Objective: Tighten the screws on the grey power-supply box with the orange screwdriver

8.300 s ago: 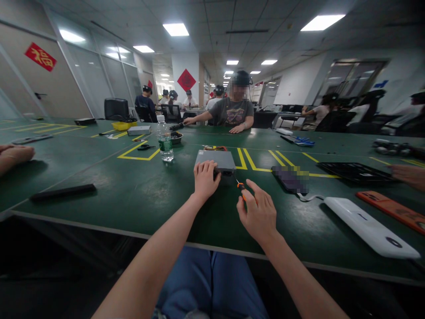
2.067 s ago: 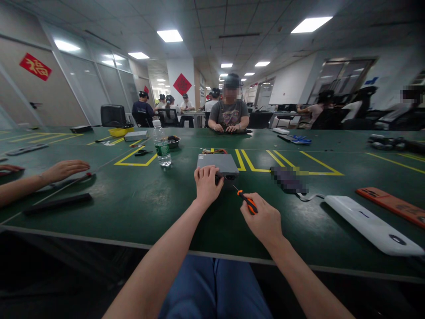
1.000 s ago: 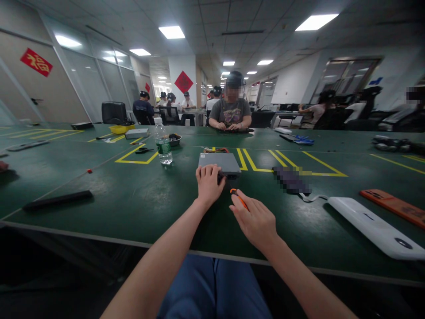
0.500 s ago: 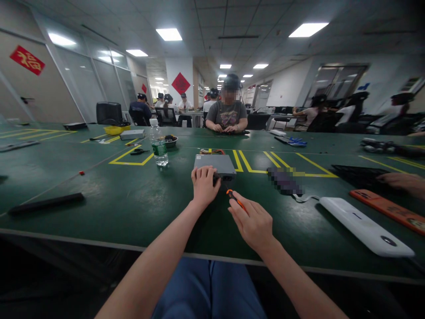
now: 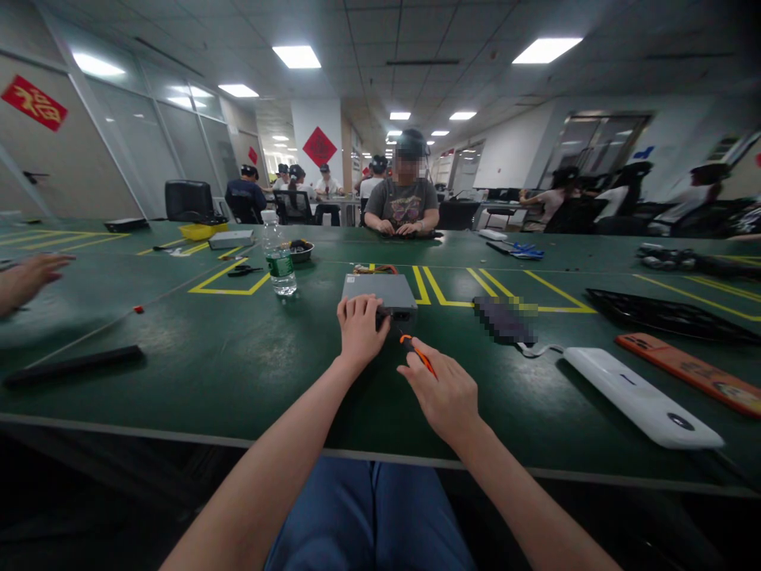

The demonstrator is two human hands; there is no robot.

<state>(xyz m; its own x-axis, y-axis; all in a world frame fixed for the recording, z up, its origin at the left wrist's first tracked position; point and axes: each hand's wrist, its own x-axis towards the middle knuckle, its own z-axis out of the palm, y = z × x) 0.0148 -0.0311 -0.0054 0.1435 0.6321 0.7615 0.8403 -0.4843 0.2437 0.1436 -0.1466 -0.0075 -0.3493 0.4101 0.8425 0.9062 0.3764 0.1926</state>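
Note:
A grey metal computer power supply (image 5: 389, 289) lies on the green table (image 5: 238, 341) in front of me, with coloured wires behind it and a dark socket on its near side. My left hand (image 5: 361, 333) grips its near left corner, fingers over the top and thumb at the near face. In my right hand (image 5: 445, 388) is a screwdriver (image 5: 423, 358) with an orange and black handle, its fingers closed around it. The thin shaft points up toward the socket side; whether the tip touches the box I cannot tell.
A water bottle (image 5: 279, 258) stands left of the power supply, near a metal bowl (image 5: 302, 252). To the right lie a white power bank (image 5: 639, 396) and an orange phone case (image 5: 690, 371). Another person's hand (image 5: 27, 281) reaches in at far left. Someone sits opposite.
Another person's hand has come into view at the left, and the hand at the right edge has gone. The view has shifted slightly; my hands keep their holds.

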